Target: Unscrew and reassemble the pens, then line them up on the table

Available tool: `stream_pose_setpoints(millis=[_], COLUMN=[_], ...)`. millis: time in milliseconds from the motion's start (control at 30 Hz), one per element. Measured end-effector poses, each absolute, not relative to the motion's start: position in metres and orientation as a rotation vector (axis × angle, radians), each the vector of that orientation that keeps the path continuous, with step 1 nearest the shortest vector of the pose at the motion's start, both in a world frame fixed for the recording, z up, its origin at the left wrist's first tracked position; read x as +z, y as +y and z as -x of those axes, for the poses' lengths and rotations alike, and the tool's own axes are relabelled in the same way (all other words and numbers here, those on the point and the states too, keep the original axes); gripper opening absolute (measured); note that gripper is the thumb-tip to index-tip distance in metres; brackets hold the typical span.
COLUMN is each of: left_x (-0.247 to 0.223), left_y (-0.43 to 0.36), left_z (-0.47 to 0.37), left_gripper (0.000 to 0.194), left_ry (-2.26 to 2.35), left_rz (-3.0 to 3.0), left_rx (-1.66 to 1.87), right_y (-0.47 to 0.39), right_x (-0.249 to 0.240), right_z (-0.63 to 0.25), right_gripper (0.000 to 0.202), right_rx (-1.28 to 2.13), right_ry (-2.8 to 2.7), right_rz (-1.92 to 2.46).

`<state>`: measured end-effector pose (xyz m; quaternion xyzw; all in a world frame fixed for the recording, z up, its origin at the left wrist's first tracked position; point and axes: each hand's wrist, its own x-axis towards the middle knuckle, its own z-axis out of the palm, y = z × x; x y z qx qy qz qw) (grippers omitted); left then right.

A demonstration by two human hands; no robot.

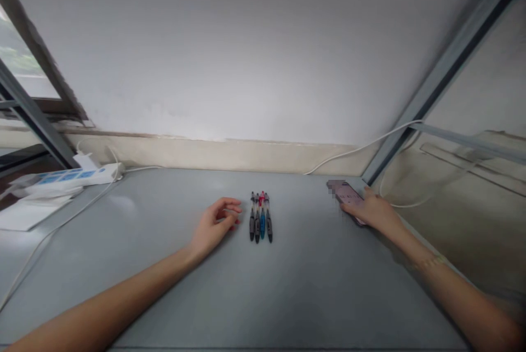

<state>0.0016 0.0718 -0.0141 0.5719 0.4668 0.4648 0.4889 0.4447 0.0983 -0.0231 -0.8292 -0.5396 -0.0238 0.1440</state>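
Note:
Several pens lie side by side in a row on the grey table (304, 286): a dark grey pen (252, 226) at the left end, a blue-gripped pen (262, 223) with a red top, and another dark grey pen (269, 226) at the right end. Just left of the row rests my left hand (216, 223), its fingers loosely bent and apart, holding nothing and not touching the pens. At the table's right edge, my right hand (372, 208) grips a smartphone (347, 192) by its near end, thumb and fingers on opposite sides. The phone's screen faces up, and its far corner is blurred out.
A white power strip (88, 175) with blue sockets sits at the back left, beside white papers (36, 212). Its cable (61, 226) runs along the table's left side. A metal post (386, 138) stands at the back right, with a white cable (349, 153) against the wall.

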Motion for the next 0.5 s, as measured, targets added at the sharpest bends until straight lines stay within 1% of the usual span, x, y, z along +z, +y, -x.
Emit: stream_pose_setpoints(millis=[267, 500], left_x=[-0.014, -0.012], left_y=[0.074, 0.074], left_z=[0.0, -0.001], left_gripper=[0.032, 0.032], left_ry=[1.141, 1.149], left_rz=[-1.406, -1.408], left_rx=[1.136, 1.133], right_y=[0.115, 0.126], right_x=[-0.01, -0.004], right_z=[-0.469, -0.487], right_gripper=[0.034, 0.034], right_rx=[-0.014, 0.001], right_ry=[-1.481, -1.402], right_rz=[2.56, 2.581])
